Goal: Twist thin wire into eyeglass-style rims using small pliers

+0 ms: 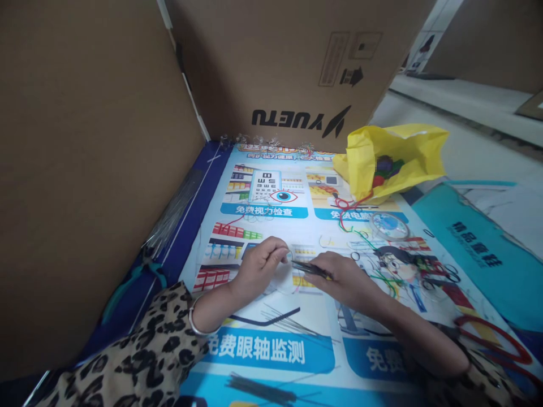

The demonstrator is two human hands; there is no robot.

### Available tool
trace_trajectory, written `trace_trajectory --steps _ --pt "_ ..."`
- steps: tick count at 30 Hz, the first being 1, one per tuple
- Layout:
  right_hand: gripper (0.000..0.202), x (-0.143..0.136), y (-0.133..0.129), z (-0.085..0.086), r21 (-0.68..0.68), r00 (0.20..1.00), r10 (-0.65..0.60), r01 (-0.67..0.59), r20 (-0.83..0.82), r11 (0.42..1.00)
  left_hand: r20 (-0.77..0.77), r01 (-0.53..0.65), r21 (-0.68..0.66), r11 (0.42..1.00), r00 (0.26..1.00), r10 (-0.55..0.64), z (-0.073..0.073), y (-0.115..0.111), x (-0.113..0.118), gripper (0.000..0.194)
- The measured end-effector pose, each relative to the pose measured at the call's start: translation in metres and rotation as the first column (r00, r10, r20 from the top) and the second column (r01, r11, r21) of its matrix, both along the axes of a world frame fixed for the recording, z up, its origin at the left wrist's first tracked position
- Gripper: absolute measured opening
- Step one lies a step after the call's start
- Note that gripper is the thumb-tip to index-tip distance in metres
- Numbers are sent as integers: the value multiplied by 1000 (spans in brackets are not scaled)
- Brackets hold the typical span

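Observation:
My right hand [339, 277] is wrapped round a pair of pliers [306, 267], whose narrow jaws point left. Just left of the jaw tips, my left hand [262, 264] is closed in a pinch. A tiny bright piece shows at its fingertips, too small and blurred to name. Below both hands, several loose thin wires [282, 322] lie on the printed sheet [314, 316]. Closer to me is a dark bundle of wires [261, 390].
Cardboard walls [271, 68] stand behind and at left. Teal-handled pliers [142, 277] and long wires [173, 217] lie left. To the right are a yellow bag [360, 164], a clear round spool [389, 226], scissors [449, 273], coloured cords [345, 220] and a red loop [515, 342].

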State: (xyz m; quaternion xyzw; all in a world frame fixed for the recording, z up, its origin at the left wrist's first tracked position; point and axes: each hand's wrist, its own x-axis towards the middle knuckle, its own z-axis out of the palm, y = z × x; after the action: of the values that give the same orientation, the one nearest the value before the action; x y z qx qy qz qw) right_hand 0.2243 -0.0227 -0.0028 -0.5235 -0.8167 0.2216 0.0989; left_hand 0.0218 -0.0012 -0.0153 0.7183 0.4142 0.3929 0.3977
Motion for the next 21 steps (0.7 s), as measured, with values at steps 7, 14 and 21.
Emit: trace_trajectory --steps 7,14,21 --pt "27 -1 -1 -2 18 1000 7 -7 -2 1000 -42 17 66 998 999 -14 -3 -2 0 19" --pt "28 0 -2 -5 -4 999 19 -19 -31 1000 -61 42 87 995 997 -37 -2 -1 -1 18" --pt "32 -1 0 -1 -85 999 -5 1 -38 996 -71 71 123 990 995 -63 -3 -2 -2 17"
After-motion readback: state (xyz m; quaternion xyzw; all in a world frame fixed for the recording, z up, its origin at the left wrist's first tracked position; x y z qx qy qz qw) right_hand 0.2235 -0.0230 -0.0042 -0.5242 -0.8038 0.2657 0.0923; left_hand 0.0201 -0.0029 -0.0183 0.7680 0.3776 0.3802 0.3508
